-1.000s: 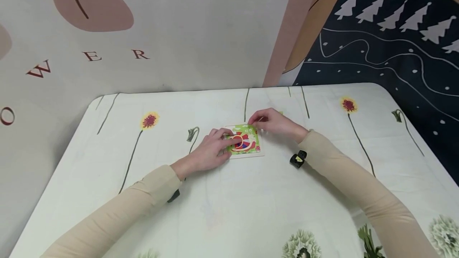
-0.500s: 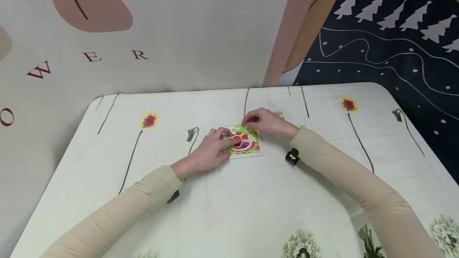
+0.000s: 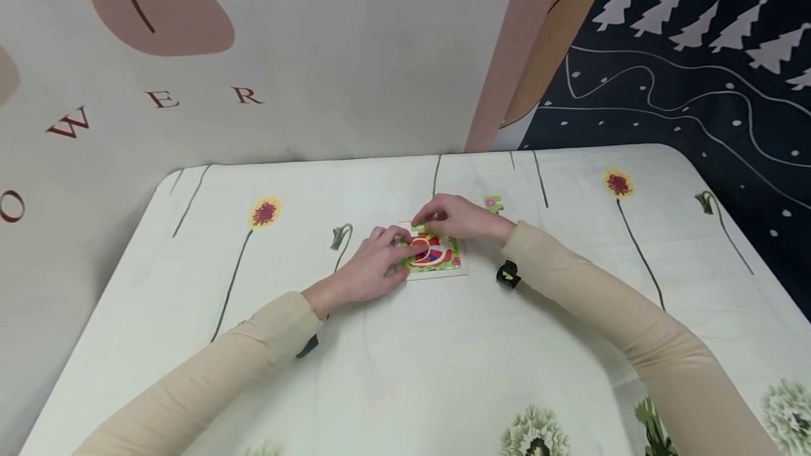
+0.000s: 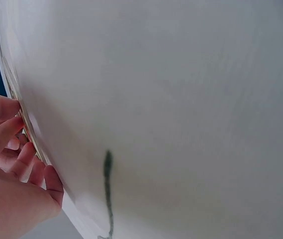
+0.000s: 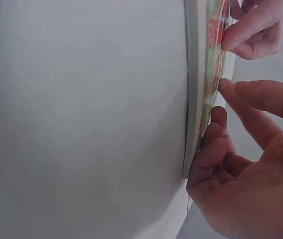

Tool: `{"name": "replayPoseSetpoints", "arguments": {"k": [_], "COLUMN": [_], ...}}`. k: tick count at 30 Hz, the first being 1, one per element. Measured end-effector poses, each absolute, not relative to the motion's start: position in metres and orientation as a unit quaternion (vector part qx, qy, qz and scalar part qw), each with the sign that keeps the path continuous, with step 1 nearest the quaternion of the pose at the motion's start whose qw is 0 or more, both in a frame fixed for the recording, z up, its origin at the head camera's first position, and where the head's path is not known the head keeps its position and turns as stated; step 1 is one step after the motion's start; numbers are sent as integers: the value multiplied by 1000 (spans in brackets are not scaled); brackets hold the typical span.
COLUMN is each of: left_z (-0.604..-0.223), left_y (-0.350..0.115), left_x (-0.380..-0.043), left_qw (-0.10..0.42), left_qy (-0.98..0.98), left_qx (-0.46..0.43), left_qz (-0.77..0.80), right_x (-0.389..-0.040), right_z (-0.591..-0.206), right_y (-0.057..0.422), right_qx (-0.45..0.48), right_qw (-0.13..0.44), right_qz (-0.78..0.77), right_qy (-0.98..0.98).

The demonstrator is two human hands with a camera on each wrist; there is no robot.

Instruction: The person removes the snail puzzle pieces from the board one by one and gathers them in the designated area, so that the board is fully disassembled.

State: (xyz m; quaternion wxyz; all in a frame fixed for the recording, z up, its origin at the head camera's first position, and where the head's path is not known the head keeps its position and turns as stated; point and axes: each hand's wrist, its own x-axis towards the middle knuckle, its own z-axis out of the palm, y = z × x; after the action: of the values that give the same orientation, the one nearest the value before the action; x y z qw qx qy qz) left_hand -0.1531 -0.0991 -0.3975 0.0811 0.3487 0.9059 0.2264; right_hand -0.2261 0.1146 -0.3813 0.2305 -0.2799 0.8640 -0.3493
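A small square jigsaw puzzle (image 3: 448, 253) with a red, blue and green picture lies in a pale tray (image 3: 443, 275) on the table. My left hand (image 3: 370, 266) rests at its left side, one finger laid across the picture and others at the edge. Over the puzzle's upper edge, my right hand (image 3: 459, 217) has its fingertips low on the surface. In the right wrist view, the right hand (image 5: 260, 159) touches the puzzle (image 5: 212, 64) with an extended finger, the thumb close beside it; no piece shows between them. A loose green and pink puzzle piece (image 3: 493, 203) lies beyond the right hand.
The table has a white flower-printed cloth (image 3: 405, 364). Behind it rises a pale wall hanging (image 3: 355, 76) with letters, and a dark tree-patterned cloth (image 3: 671, 118) hangs on the right. A black wrist device (image 3: 508, 274) is strapped under the right sleeve.
My right hand has moved left along the puzzle's upper edge, from its right corner toward the left hand. The loose piece has come into fuller view. My left hand has stayed in place.
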Motion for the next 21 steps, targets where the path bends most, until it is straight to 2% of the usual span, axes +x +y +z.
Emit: {"name": "replayPoseSetpoints", "arguments": {"k": [10,21], "left_z": [-396,-396], "left_y": [-99,-98], "left_x": [-152,-154], "left_qw": [80,78], "left_qy": [905,902], "left_qx": [350,350], "left_qz": [231,239], "right_x": [-233,-234], "right_z": [-378,-376], "right_y": [110,111], "right_qx": [-313,-318], "right_qw": [255,252], "right_qz": [-343,-349], "right_qy": [848,845]}}
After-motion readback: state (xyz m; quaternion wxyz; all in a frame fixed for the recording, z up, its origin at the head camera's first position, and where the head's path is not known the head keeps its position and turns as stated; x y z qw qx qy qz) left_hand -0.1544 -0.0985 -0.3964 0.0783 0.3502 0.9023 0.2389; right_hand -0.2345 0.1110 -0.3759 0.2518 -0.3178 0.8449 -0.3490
